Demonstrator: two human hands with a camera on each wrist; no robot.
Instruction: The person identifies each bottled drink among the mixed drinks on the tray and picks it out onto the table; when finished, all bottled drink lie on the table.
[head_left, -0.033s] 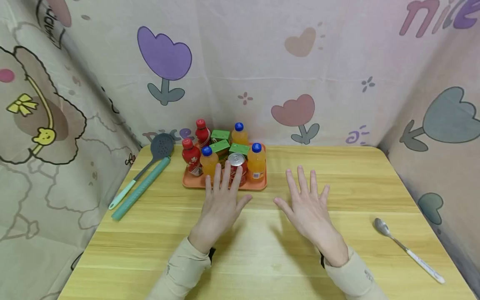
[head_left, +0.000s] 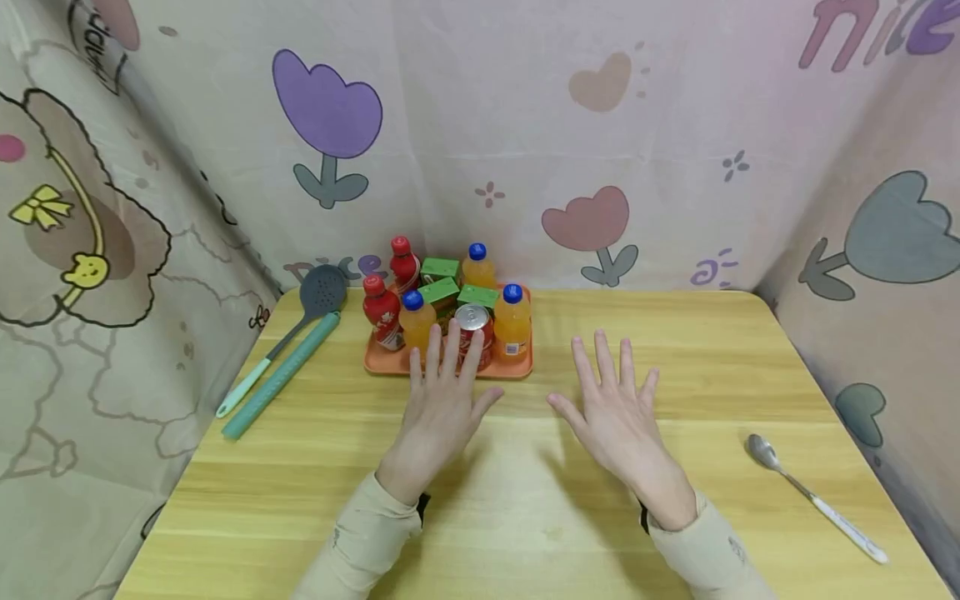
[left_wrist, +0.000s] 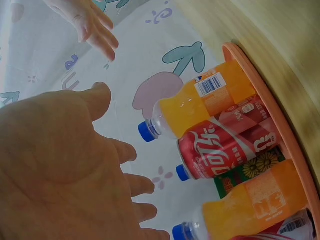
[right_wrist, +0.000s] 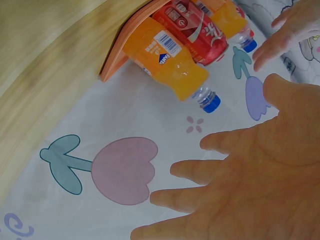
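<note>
My left hand (head_left: 438,417) is held above the table, fingers straight and spread, just in front of an orange tray (head_left: 386,362). Its fingertips overlap the red cola can (head_left: 474,321) in the head view; the left wrist view shows the palm (left_wrist: 55,160) apart from the drinks. Level with it, to the right of the tray, my right hand (head_left: 622,429) is spread as well and holds nothing. On the tray stand orange-drink bottles (head_left: 513,323) with blue caps, two red bottles (head_left: 383,312) and green-topped cartons (head_left: 439,292).
Left of the tray lie a dark perforated turner (head_left: 323,290) with a pale green handle and a green textured stick (head_left: 281,379). A metal spoon (head_left: 810,497) with a white handle lies at the right. Printed curtains (head_left: 480,125) surround the wooden table (head_left: 517,500).
</note>
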